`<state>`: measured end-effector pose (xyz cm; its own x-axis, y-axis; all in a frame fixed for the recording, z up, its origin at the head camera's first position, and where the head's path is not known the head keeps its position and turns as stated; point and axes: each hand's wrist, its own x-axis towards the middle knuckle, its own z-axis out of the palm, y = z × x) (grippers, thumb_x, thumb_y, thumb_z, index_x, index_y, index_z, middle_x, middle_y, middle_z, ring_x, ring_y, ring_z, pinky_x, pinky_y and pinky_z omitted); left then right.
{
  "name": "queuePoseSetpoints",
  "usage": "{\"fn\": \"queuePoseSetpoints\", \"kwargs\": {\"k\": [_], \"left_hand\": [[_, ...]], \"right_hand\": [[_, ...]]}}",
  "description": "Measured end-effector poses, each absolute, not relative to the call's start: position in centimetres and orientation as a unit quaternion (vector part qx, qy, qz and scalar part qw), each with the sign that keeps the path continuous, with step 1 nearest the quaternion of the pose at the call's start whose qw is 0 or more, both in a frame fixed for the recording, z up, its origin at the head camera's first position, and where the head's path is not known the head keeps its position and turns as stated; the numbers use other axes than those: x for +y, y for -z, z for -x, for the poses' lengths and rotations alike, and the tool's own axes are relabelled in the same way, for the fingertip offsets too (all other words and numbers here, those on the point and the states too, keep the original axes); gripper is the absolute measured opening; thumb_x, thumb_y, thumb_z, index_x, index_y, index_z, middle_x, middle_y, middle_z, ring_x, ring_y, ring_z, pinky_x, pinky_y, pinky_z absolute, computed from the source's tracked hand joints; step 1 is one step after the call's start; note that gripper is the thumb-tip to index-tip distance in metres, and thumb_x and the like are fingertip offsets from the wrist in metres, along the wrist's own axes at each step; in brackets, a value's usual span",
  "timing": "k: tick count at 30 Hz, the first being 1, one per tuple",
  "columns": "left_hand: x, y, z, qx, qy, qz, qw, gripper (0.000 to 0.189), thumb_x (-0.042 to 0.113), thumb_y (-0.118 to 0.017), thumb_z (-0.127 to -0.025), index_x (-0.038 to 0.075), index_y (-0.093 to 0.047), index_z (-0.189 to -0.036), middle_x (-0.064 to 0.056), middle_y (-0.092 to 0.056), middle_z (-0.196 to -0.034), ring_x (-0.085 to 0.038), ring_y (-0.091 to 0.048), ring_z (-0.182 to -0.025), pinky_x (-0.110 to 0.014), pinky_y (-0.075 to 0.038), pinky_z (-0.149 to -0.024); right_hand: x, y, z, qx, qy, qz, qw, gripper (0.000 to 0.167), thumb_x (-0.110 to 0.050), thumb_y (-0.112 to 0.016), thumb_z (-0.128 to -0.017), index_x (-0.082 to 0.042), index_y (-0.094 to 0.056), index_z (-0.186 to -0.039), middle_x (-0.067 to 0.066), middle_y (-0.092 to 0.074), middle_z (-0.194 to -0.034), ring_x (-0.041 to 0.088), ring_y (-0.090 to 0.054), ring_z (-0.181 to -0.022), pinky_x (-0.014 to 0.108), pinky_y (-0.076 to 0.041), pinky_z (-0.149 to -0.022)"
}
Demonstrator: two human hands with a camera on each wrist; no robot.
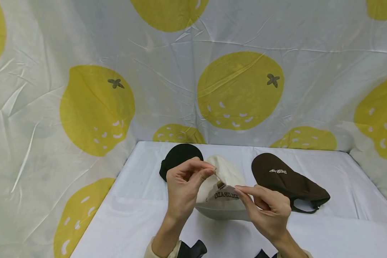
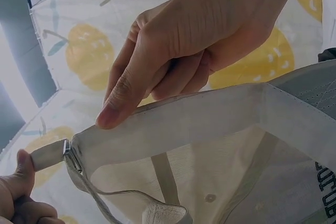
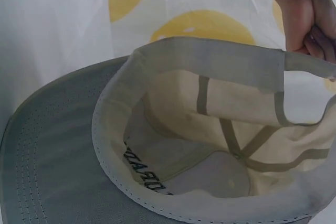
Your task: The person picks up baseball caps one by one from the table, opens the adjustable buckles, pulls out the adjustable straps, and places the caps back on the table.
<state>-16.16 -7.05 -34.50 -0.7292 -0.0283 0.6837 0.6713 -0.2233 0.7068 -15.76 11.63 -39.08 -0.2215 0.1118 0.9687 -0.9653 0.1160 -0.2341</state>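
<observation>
An off-white cap (image 1: 233, 170) with dark COLORADO lettering and a grey visor (image 1: 219, 214) is held up between both hands, over the white table. My left hand (image 1: 182, 190) pinches the cap's rear band between thumb and fingers, close to a small metal buckle (image 2: 72, 157). Beyond the buckle, my right hand (image 1: 271, 211) pinches the end of the adjustment strap (image 2: 50, 154), which runs through it. The right wrist view looks into the cap, showing its sweatband (image 3: 226, 59) and taped seams.
Behind my left hand sits a black cap (image 1: 180, 156), partly hidden. A brown cap (image 1: 280, 175) with white lettering lies to the right, its back strap toward the near side. White cloth covers the table (image 1: 142, 200); a lemon-print curtain (image 1: 167, 89) surrounds it at the back and sides.
</observation>
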Motion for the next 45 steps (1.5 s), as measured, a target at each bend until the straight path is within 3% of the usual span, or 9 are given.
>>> {"fn": "queuePoseSetpoints", "kwargs": {"k": [2,5,8,11,15,26,36,45], "left_hand": [[-7.4,34.3,16.1,-0.573,0.736,0.268,0.241,0.014,0.006,-0.078,-0.089,-0.008,-0.074,-0.087,-0.011,-0.064,-0.07,-0.007,-0.037,-0.057,-0.017,-0.039,-0.056],[-8.5,33.9,16.2,-0.548,0.757,0.236,0.266,0.001,0.005,-0.079,-0.088,0.006,-0.079,-0.088,0.002,-0.069,-0.075,-0.002,-0.039,-0.057,-0.018,-0.031,-0.051],[-9.8,33.5,16.3,-0.518,0.779,0.211,0.284,0.013,0.003,-0.079,-0.088,0.016,-0.08,-0.088,0.008,-0.071,-0.079,-0.005,-0.033,-0.053,-0.022,-0.021,-0.048],[-10.4,33.3,16.5,-0.515,0.781,0.214,0.28,0.017,0.0,-0.077,-0.089,0.017,-0.08,-0.089,0.008,-0.072,-0.08,-0.011,-0.024,-0.05,-0.027,-0.015,-0.048],[-10.4,33.4,16.7,-0.518,0.782,0.223,0.266,0.019,-0.001,-0.076,-0.09,0.017,-0.081,-0.09,0.009,-0.073,-0.082,-0.013,-0.023,-0.05,-0.028,-0.015,-0.048],[-10.5,33.3,16.9,-0.525,0.784,0.213,0.252,0.027,-0.009,-0.072,-0.091,0.016,-0.081,-0.09,0.01,-0.066,-0.065,-0.013,-0.019,-0.05,-0.03,-0.012,-0.048],[-10.6,33.3,16.8,-0.529,0.786,0.208,0.244,0.028,-0.011,-0.071,-0.09,0.015,-0.082,-0.092,0.007,-0.071,-0.077,-0.014,-0.018,-0.051,-0.03,-0.013,-0.049],[-10.8,33.3,16.8,-0.534,0.783,0.207,0.242,0.028,-0.01,-0.072,-0.09,0.015,-0.082,-0.093,0.007,-0.052,-0.061,-0.014,-0.018,-0.052,-0.03,-0.013,-0.05]], "right_hand": [[11.6,39.1,15.8,-0.561,-0.542,-0.382,0.496,0.007,-0.001,-0.084,-0.084,0.004,-0.08,-0.083,-0.007,-0.032,-0.05,-0.002,-0.022,-0.048,0.007,-0.017,-0.048],[11.8,39.0,15.9,-0.56,-0.549,-0.381,0.49,0.007,0.002,-0.083,-0.084,0.007,-0.079,-0.083,-0.006,-0.034,-0.05,-0.001,-0.021,-0.049,0.008,-0.017,-0.049],[12.0,39.0,16.0,-0.557,-0.558,-0.381,0.482,0.006,0.004,-0.083,-0.083,0.008,-0.079,-0.083,-0.005,-0.036,-0.05,0.0,-0.019,-0.049,0.008,-0.017,-0.049],[12.0,39.0,16.0,-0.558,-0.555,-0.387,0.48,0.006,0.003,-0.084,-0.083,0.006,-0.079,-0.083,-0.006,-0.033,-0.05,-0.001,-0.019,-0.05,0.008,-0.017,-0.049],[11.8,39.1,15.9,-0.566,-0.54,-0.388,0.486,0.007,-0.002,-0.084,-0.084,0.004,-0.08,-0.082,-0.007,-0.028,-0.05,-0.001,-0.02,-0.049,0.007,-0.017,-0.049],[11.6,39.0,15.7,-0.57,-0.539,-0.39,0.482,0.007,-0.003,-0.085,-0.084,0.002,-0.08,-0.082,-0.008,-0.027,-0.051,-0.001,-0.021,-0.049,0.008,-0.017,-0.049],[11.4,38.6,15.8,-0.556,-0.543,-0.395,0.49,0.005,0.002,-0.085,-0.082,0.004,-0.08,-0.083,-0.007,-0.027,-0.051,-0.001,-0.021,-0.05,0.007,-0.016,-0.049],[11.3,38.6,15.8,-0.555,-0.545,-0.393,0.49,0.005,0.003,-0.085,-0.081,0.003,-0.08,-0.083,-0.007,-0.025,-0.052,0.0,-0.019,-0.05,0.007,-0.015,-0.05]]}}
